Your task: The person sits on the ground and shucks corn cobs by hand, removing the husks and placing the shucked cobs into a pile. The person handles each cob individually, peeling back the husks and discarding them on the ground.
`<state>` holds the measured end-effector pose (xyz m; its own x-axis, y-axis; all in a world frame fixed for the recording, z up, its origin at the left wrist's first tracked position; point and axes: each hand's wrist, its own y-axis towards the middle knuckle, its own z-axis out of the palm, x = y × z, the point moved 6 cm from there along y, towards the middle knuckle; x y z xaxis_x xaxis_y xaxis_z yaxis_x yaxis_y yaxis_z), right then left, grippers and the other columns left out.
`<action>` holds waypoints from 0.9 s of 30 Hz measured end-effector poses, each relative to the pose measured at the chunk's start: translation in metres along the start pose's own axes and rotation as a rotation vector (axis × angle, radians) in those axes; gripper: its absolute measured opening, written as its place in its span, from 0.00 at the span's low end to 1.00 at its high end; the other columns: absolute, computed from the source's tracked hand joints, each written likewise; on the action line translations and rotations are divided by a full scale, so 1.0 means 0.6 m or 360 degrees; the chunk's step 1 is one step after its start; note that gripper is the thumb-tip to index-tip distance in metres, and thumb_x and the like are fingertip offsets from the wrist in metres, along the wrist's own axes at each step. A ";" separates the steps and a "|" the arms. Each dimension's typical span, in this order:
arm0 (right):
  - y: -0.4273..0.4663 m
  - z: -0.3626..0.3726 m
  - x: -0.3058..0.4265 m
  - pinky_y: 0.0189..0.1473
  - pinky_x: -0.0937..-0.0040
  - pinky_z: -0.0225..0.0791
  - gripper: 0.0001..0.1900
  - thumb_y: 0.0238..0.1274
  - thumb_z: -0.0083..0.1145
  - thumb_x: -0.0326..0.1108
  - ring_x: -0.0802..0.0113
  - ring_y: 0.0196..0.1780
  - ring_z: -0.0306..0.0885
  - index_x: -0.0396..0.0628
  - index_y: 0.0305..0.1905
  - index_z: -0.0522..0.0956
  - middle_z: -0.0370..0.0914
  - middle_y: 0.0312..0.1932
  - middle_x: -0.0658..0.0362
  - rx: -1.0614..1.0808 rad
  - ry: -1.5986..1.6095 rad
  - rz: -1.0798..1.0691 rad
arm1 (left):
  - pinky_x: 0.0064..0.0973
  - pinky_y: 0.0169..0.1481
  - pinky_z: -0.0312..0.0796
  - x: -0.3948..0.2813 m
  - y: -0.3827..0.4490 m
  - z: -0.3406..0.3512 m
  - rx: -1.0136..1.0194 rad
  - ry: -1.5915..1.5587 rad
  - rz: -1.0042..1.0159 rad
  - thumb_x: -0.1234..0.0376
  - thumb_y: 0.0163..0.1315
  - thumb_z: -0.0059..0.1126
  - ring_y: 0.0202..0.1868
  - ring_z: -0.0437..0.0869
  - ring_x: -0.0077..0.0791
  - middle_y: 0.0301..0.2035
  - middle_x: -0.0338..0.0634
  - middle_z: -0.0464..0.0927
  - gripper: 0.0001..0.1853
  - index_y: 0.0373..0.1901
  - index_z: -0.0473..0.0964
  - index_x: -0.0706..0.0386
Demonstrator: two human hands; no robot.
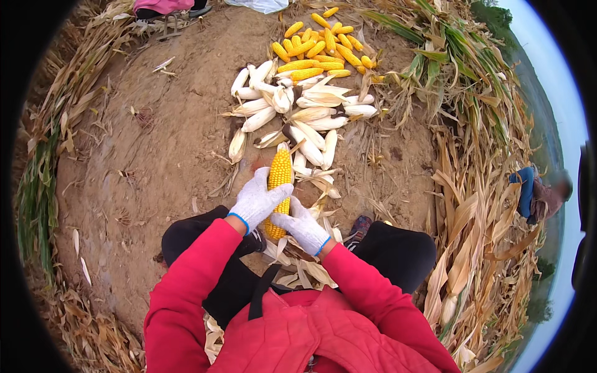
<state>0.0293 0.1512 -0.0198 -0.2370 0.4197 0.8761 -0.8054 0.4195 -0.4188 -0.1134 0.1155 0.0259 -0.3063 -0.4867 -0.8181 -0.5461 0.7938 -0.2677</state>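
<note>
A bare yellow corn cob (280,175) stands tip away from me between my gloved hands, its silk end pale. My left hand (261,198), in a white knit glove with a blue cuff, wraps its left side, the thumb across the kernels. Around the lower right side is my right hand (303,226), gloved alike, with dry husk just beside it. Just beyond lie several corn ears in pale husks (305,144). Farther off is a heap of husked yellow cobs (322,46).
Loose husks (303,270) lie between my legs. Cut corn stalks (466,214) are piled along the right, and more stalks (42,186) along the left. Bare soil (126,154) spreads at the left. One person (541,196) is at the far right; part of another (163,5) shows at the top left.
</note>
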 end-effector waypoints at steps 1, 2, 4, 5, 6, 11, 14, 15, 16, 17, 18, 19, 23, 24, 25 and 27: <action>0.016 -0.003 -0.026 0.55 0.67 0.74 0.30 0.65 0.64 0.39 0.67 0.52 0.79 0.39 0.66 0.66 0.78 0.52 0.54 0.0011 0.0140 -0.0041 | 0.39 0.64 0.72 -0.013 0.008 0.013 0.0006 0.0269 0.0165 0.46 0.61 0.65 0.58 0.81 0.52 0.53 0.57 0.80 0.38 0.65 0.68 0.61; 0.023 -0.019 -0.079 0.51 0.67 0.75 0.28 0.64 0.65 0.40 0.67 0.48 0.79 0.41 0.64 0.68 0.78 0.48 0.55 -0.0039 0.0485 0.0229 | 0.39 0.64 0.72 -0.030 0.015 0.010 -0.0148 0.0370 0.0290 0.50 0.61 0.65 0.58 0.82 0.51 0.54 0.56 0.80 0.34 0.64 0.71 0.60; 0.025 -0.048 -0.150 0.43 0.65 0.76 0.25 0.64 0.67 0.41 0.66 0.43 0.80 0.44 0.61 0.71 0.78 0.42 0.56 -0.0108 0.0835 0.0764 | 0.33 0.63 0.73 -0.014 0.054 -0.010 -0.0167 0.0014 0.0186 0.56 0.65 0.63 0.56 0.82 0.39 0.54 0.50 0.81 0.29 0.63 0.72 0.62; 0.019 -0.072 -0.177 0.39 0.64 0.77 0.24 0.64 0.67 0.42 0.66 0.40 0.80 0.46 0.60 0.72 0.78 0.40 0.56 -0.0147 0.0832 0.1043 | 0.30 0.62 0.73 -0.002 0.072 -0.014 -0.0171 -0.0172 0.0123 0.60 0.68 0.62 0.55 0.82 0.33 0.53 0.47 0.81 0.26 0.62 0.72 0.63; 0.034 -0.116 -0.220 0.35 0.61 0.77 0.23 0.63 0.67 0.45 0.66 0.37 0.80 0.46 0.57 0.73 0.78 0.39 0.57 -0.0039 0.0578 0.1068 | 0.27 0.58 0.75 -0.013 0.078 -0.024 -0.0183 -0.0468 -0.0072 0.64 0.68 0.61 0.51 0.83 0.30 0.50 0.44 0.82 0.20 0.58 0.75 0.64; 0.191 -0.258 -0.032 0.37 0.61 0.80 0.22 0.69 0.62 0.49 0.62 0.38 0.83 0.43 0.56 0.73 0.81 0.38 0.55 -0.0196 0.0637 0.0682 | 0.23 0.51 0.75 -0.036 0.073 -0.004 0.0027 -0.0951 -0.0074 0.68 0.70 0.58 0.44 0.80 0.21 0.43 0.37 0.80 0.12 0.51 0.77 0.63; 0.310 -0.347 0.145 0.47 0.62 0.79 0.29 0.72 0.58 0.48 0.62 0.52 0.81 0.39 0.67 0.68 0.77 0.55 0.50 -0.0478 0.0641 -0.0288 | 0.24 0.52 0.76 -0.023 0.066 0.009 0.0106 -0.1020 -0.0216 0.67 0.71 0.58 0.44 0.82 0.24 0.44 0.39 0.80 0.12 0.51 0.77 0.63; 0.333 -0.361 0.164 0.48 0.61 0.78 0.32 0.70 0.61 0.46 0.63 0.49 0.81 0.39 0.70 0.66 0.79 0.53 0.53 -0.0634 0.0347 -0.0319 | 0.25 0.52 0.77 -0.024 0.064 0.007 0.0097 -0.1175 -0.0322 0.67 0.71 0.57 0.44 0.82 0.25 0.44 0.40 0.81 0.12 0.52 0.76 0.63; 0.358 -0.365 0.149 0.50 0.59 0.78 0.33 0.67 0.63 0.44 0.61 0.49 0.82 0.40 0.70 0.66 0.80 0.53 0.52 -0.0558 -0.0129 -0.0130 | 0.27 0.52 0.77 -0.030 0.068 -0.003 0.0050 -0.1257 -0.0361 0.67 0.72 0.56 0.44 0.83 0.26 0.45 0.40 0.81 0.12 0.52 0.76 0.63; 0.376 -0.365 0.125 0.51 0.57 0.77 0.35 0.64 0.65 0.43 0.59 0.49 0.83 0.40 0.71 0.66 0.81 0.53 0.52 -0.0463 -0.0601 0.0063 | 0.28 0.53 0.78 -0.032 0.072 -0.012 -0.0001 -0.1338 -0.0400 0.67 0.72 0.56 0.45 0.83 0.27 0.45 0.41 0.81 0.12 0.52 0.76 0.62; 0.388 -0.353 0.082 0.51 0.55 0.77 0.37 0.60 0.68 0.45 0.54 0.49 0.83 0.41 0.70 0.65 0.81 0.55 0.49 -0.0227 -0.1146 0.0156 | 0.28 0.53 0.78 -0.029 0.075 -0.018 -0.0025 -0.1294 -0.0370 0.66 0.72 0.56 0.44 0.83 0.27 0.45 0.42 0.81 0.12 0.51 0.76 0.62; 0.395 -0.338 0.022 0.51 0.53 0.78 0.40 0.56 0.70 0.47 0.49 0.48 0.84 0.41 0.69 0.65 0.81 0.57 0.46 0.0035 -0.1686 0.0239 | 0.27 0.52 0.77 -0.029 0.076 -0.019 -0.0019 -0.1325 -0.0407 0.67 0.72 0.55 0.44 0.83 0.26 0.45 0.41 0.81 0.11 0.51 0.76 0.63; 0.364 -0.305 -0.195 0.49 0.52 0.78 0.26 0.56 0.65 0.38 0.51 0.49 0.85 0.43 0.59 0.70 0.83 0.42 0.48 0.0144 -0.2744 0.0070 | 0.25 0.52 0.76 -0.033 0.075 -0.015 0.0055 -0.1396 -0.0567 0.69 0.72 0.56 0.43 0.83 0.24 0.43 0.41 0.82 0.10 0.50 0.76 0.64; 0.365 -0.312 -0.221 0.47 0.53 0.79 0.24 0.57 0.62 0.36 0.52 0.47 0.85 0.44 0.58 0.70 0.83 0.40 0.49 -0.0051 -0.2757 0.0035 | 0.27 0.52 0.77 -0.030 0.075 -0.012 0.0100 -0.1331 -0.0578 0.68 0.71 0.56 0.42 0.83 0.26 0.43 0.42 0.82 0.11 0.50 0.76 0.64; 0.363 -0.319 -0.232 0.45 0.54 0.79 0.21 0.59 0.60 0.34 0.52 0.46 0.86 0.44 0.57 0.70 0.83 0.38 0.50 -0.0242 -0.2775 0.0000 | 0.28 0.52 0.78 -0.029 0.073 -0.009 0.0142 -0.1277 -0.0588 0.66 0.71 0.57 0.41 0.84 0.28 0.43 0.44 0.83 0.12 0.50 0.76 0.65; 0.348 -0.334 -0.256 0.37 0.56 0.79 0.12 0.64 0.52 0.30 0.54 0.38 0.87 0.43 0.51 0.74 0.83 0.36 0.52 -0.0392 -0.2711 0.0142 | 0.28 0.51 0.78 -0.029 0.072 -0.011 0.0135 -0.1259 -0.0598 0.66 0.71 0.57 0.41 0.84 0.28 0.42 0.44 0.83 0.12 0.49 0.77 0.65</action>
<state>0.0063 0.3355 -0.2898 -0.6681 -0.7435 0.0287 -0.7014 0.6164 -0.3579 -0.1368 0.1560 0.0318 0.5293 -0.3506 -0.7726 -0.4330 0.6714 -0.6014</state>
